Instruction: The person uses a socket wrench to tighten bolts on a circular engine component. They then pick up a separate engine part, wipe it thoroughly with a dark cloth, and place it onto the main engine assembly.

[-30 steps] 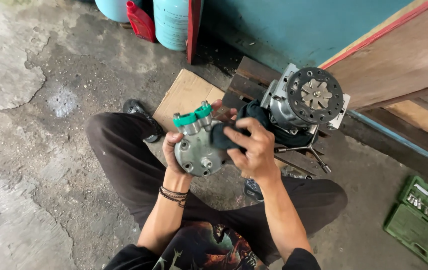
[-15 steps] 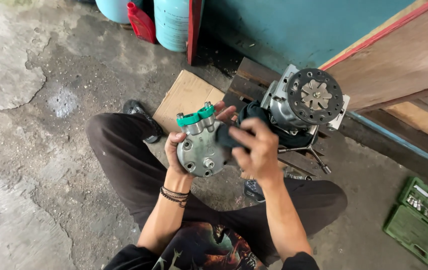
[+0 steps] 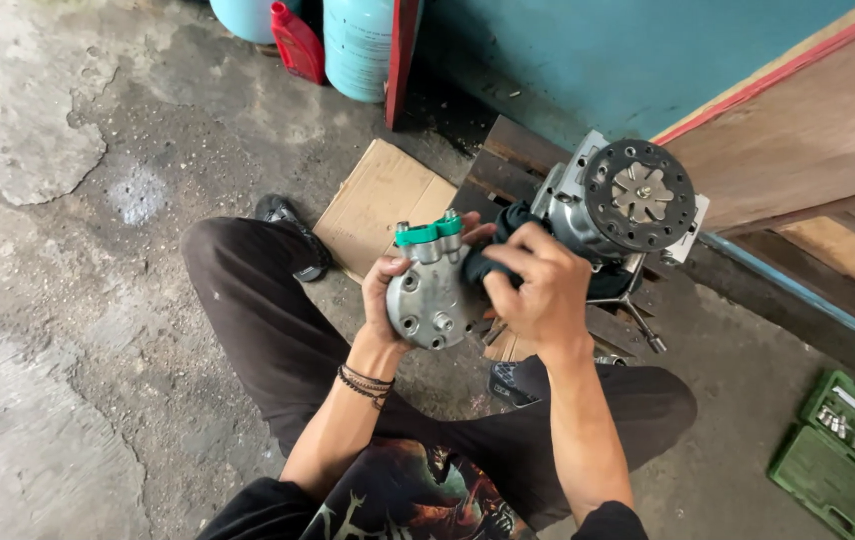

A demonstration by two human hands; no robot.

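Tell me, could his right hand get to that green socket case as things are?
Probably, but not freely: the right hand is pressing a dark rag on the metal part. The floor toward the green case looks open.

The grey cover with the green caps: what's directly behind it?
Behind the grey metal cover lie the left hand, a cardboard sheet and wooden slats. The cover's rear face and the left palm are hidden. The right hand presses a dark cloth beside it.

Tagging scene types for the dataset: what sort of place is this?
Likely an informal repair workshop, floor-level. Cues: bare stained concrete floor, green socket set case, a compressor-like metal unit on wood, and the left hand holding a cast metal housing.
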